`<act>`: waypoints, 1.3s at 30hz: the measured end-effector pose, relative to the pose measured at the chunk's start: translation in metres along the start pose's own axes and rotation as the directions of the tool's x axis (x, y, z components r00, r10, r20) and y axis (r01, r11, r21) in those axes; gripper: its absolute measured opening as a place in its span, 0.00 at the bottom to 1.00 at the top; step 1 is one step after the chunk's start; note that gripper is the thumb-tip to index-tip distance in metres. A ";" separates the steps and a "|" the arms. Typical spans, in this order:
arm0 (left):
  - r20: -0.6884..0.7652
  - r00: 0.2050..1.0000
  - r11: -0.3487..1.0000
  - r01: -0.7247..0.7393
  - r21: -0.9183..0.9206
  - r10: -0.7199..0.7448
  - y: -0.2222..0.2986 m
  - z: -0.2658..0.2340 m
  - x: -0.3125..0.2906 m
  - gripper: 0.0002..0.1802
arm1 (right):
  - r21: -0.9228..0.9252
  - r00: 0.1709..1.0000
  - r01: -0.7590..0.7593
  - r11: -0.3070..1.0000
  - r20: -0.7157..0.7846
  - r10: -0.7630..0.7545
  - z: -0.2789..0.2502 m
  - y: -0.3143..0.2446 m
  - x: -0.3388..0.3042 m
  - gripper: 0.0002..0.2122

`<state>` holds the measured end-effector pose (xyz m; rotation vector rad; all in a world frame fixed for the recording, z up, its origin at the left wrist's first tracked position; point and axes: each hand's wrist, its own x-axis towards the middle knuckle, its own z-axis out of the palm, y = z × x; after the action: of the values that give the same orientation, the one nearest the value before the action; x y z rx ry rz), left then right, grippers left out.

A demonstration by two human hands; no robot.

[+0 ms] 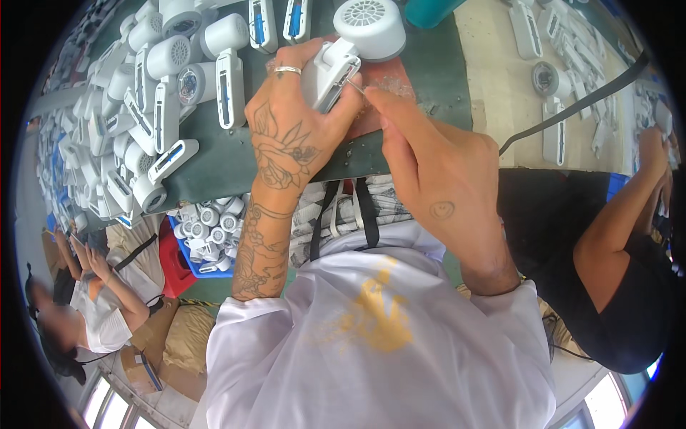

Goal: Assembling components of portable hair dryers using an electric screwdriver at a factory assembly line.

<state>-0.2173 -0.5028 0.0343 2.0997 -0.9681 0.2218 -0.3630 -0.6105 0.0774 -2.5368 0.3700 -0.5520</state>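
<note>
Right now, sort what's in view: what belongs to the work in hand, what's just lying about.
Seems to belong: white device, held by the left hand; thin metal piece, pinched by the right hand; red mat beneath; probably the similar devices piled at left.
Apparently lying about: teal object; red plastic item; cardboard box.

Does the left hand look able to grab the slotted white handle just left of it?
Probably not: the left hand is gripping a white grille-headed device, though nothing visible blocks the slotted handle.

The left hand grips ahead of the shirt's left half; the right hand pinches ahead of its right.
</note>
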 end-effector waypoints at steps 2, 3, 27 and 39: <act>0.014 1.000 1.000 0.016 0.000 -0.016 0.002 0.000 -0.001 0.27 | 0.002 1.000 -0.001 1.000 -0.004 0.001 0.001 0.000 0.001 0.12; 0.015 1.000 1.000 0.015 -0.001 -0.015 0.002 0.001 -0.001 0.27 | 0.021 1.000 0.000 1.000 -0.007 0.000 0.002 -0.001 0.002 0.12; -0.013 0.972 0.951 -0.227 0.209 0.235 -0.012 -0.008 -0.002 0.17 | 0.402 0.935 -0.235 0.885 -0.157 0.319 0.009 0.034 -0.020 0.12; 0.016 0.952 0.939 -0.304 0.158 0.306 -0.009 -0.015 0.000 0.18 | -0.230 0.923 -0.365 0.902 -0.217 0.318 0.020 0.112 0.011 0.13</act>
<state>-0.2083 -0.4878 0.0389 2.0793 -1.3076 0.4800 -0.3612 -0.6994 0.0053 -2.5909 0.9972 -0.6211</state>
